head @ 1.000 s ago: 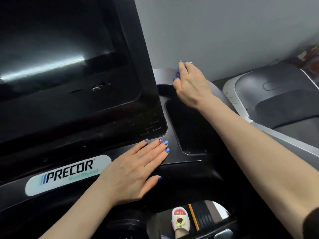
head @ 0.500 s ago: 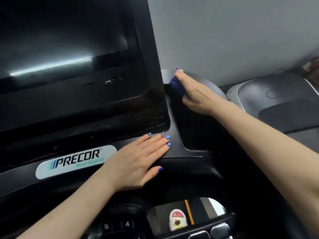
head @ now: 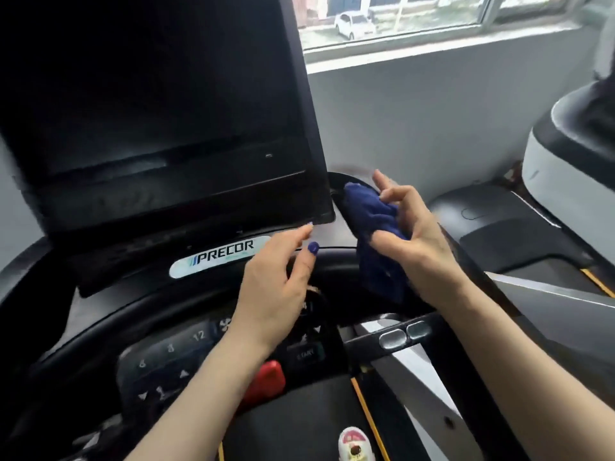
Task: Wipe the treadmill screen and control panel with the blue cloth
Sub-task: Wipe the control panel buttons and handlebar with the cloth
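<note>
Lifted off the console since half a second ago: left hand (head: 276, 287), formerly flat on the black ledge beside the logo plate, now raised above the control panel (head: 186, 361), fingers (head: 296, 237) loosely extended toward the lower right corner of the screen (head: 149, 104), slightly spread, holding nothing; thumb with blue-painted nail pointing up and right. Withdrawn from the recess behind the screen's right edge: right hand (head: 422, 247), now held in the air right of the screen corner, gripping the blue cloth (head: 372, 227). View also tilted upward, window (head: 399, 18) and parked car outside now visible.

Blue cloth: bunched in the right palm, pinned by the thumb and curled lower fingers; index and middle fingers raised and partly straightened. Long axis roughly vertical, upper end rounded and pointing up-left toward the screen edge, lower end hanging down below the wrist. Not touching the screen; contact with the console cannot be determined.

Materials: cloth soft, deep blue, terry-like nap, crumpled folds. Screen glossy black, flat, rectangular, tilted back, framed by a matte black bezel. Logo plate (head: 219, 257) oval, pale, lettered PRECOR. Control panel dark, curved, with numbered keys, arrow keys and a START key; red stop button (head: 266, 380) glossy, rounded. Handlebar sensors (head: 402, 334) metallic, oval.
</note>
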The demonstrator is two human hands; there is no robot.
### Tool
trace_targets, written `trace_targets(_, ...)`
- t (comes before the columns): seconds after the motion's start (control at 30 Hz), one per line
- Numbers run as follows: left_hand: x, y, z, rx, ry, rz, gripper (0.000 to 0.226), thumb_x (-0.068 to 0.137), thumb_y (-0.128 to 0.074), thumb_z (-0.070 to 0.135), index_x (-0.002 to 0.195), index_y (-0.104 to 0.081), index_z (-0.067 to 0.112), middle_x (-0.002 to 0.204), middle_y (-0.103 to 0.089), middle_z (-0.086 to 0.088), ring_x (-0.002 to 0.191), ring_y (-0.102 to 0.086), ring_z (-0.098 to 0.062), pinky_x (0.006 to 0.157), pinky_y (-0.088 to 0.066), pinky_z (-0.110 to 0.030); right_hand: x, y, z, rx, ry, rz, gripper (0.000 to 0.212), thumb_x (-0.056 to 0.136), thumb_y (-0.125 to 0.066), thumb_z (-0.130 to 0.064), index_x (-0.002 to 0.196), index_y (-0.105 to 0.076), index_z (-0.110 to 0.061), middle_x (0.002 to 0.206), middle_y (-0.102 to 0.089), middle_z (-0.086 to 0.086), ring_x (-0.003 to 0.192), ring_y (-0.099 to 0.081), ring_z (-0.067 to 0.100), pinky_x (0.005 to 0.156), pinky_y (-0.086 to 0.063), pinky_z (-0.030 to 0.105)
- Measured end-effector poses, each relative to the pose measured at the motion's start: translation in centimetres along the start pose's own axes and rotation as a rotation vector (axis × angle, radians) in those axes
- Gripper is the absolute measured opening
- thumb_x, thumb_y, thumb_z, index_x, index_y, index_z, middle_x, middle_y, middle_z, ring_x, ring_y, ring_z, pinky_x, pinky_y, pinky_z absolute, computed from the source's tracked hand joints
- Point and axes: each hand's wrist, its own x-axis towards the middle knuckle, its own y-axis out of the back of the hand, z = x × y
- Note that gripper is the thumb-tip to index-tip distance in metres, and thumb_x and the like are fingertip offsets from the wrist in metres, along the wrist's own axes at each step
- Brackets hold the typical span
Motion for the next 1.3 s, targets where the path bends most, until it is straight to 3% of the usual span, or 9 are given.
trace_targets(0.1,-5.7,4.4,3.9,-0.331,0.236,-0.031,0.049,0.088,-0.048,0.06,0.12,-0.071,0.03,0.11,-0.074,0.014,0.108,-0.065,0.001,0.099,-0.047,-0.023,-6.3,-4.8,-2.9,0.208,0.028,-0.092,0.033,0.071,-0.058,0.0,0.096,-0.049,-0.02,0.154,-0.037,-0.004,0.142,-0.036,0.005,0.115,-0.031,0.035)
trace_targets(0.4,-19.1,14.0,6.0,-0.724,0.393,-0.108,0.047,0.076,-0.068,0.042,0.114,-0.072,0.015,0.107,-0.077,-0.006,0.097,-0.072,-0.018,0.076,-0.057,-0.026,-19.0,-15.4,-7.8,0.464,-0.079,-0.247,0.041,0.078,-0.062,-0.003,0.117,-0.055,-0.013,0.148,-0.046,-0.021,0.14,-0.04,0.009,0.119,-0.027,0.05)
trace_targets(0.57,-22.7,15.4,4.0,-0.794,0.433,-0.062,0.029,0.071,-0.072,0.033,0.095,-0.074,0.017,0.094,-0.077,-0.002,0.088,-0.07,-0.012,0.076,-0.054,-0.023,-21.9,-16.8,-7.5,0.442,-0.169,-0.224,0.023,0.075,-0.068,-0.005,0.095,-0.06,-0.014,0.156,-0.037,-0.011,0.142,-0.037,0.009,0.117,-0.031,0.051)
trace_targets(0.67,-24.2,15.4,2.3,-0.816,0.476,0.007,0.013,0.079,-0.067,0.025,0.089,-0.072,0.02,0.085,-0.075,0.006,0.079,-0.067,-0.006,0.068,-0.051,-0.018,-22.5,-16.8,-6.3,0.446,-0.227,-0.144,0.022,0.075,-0.062,-0.001,0.088,-0.053,-0.016,0.139,-0.057,-0.003,0.126,-0.056,0.018,0.094,-0.049,0.045)
trace_targets(0.73,-24.9,15.1,1.2,-0.853,0.513,0.028,0.009,0.093,-0.059,0.014,0.096,-0.067,0.015,0.088,-0.075,0.003,0.081,-0.068,-0.008,0.069,-0.054,-0.019,-22.5,-16.6,-5.2,0.349,-0.256,-0.109,0.022,0.079,-0.062,0.0,0.085,-0.053,-0.02,0.101,-0.066,0.005,0.092,-0.06,0.027,0.071,-0.047,0.038)
trace_targets(0.83,-25.8,13.7,-1.3,-0.832,0.589,0.078,0.019,0.103,-0.046,0.006,0.102,-0.065,0.011,0.092,-0.076,0.0,0.083,-0.071,-0.012,0.07,-0.057,-0.022,-22.5,-16.5,-2.9,0.174,-0.295,-0.027,0.031,0.088,-0.056,0.012,0.086,-0.052,-0.019,0.077,-0.061,0.003,0.072,-0.055,0.021,0.056,-0.045,0.028)
trace_targets(0.97,-27.7,9.4,-6.5,-0.687,0.759,0.128,0.023,0.106,-0.044,0.013,0.107,-0.067,0.015,0.104,-0.076,-0.003,0.094,-0.069,-0.02,0.075,-0.053,-0.03,-23.0,-16.7,2.7,0.014,-0.36,-0.025,0.038,0.086,-0.059,0.013,0.096,-0.056,-0.024,0.086,-0.069,-0.001,0.08,-0.065,0.012,0.071,-0.053,0.027)
trace_targets(1.13,-32.4,2.3,-12.6,-0.557,0.949,0.096,0.048,0.084,-0.065,0.057,0.111,-0.065,0.018,0.111,-0.073,-0.006,0.105,-0.069,-0.023,0.09,-0.055,-0.042,-26.0,-16.1,11.9,-0.149,-0.482,-0.131,0.041,0.085,-0.064,0.007,0.102,-0.057,-0.03,0.091,-0.065,-0.002,0.08,-0.061,-0.003,0.07,-0.047,0.009)
trace_targets(1.3,-40.6,-5.7,-20.4,-0.409,1.084,0.041,0.013,0.092,-0.071,0.015,0.103,-0.066,0.018,0.101,-0.073,-0.004,0.096,-0.07,-0.021,0.08,-0.057,-0.033,-31.9,-15.3,23.3,-0.17,-0.685,-0.232,0.034,0.087,-0.071,-0.002,0.113,-0.057,-0.017,0.096,-0.064,-0.006,0.076,-0.06,-0.014,0.067,-0.043,0.004)
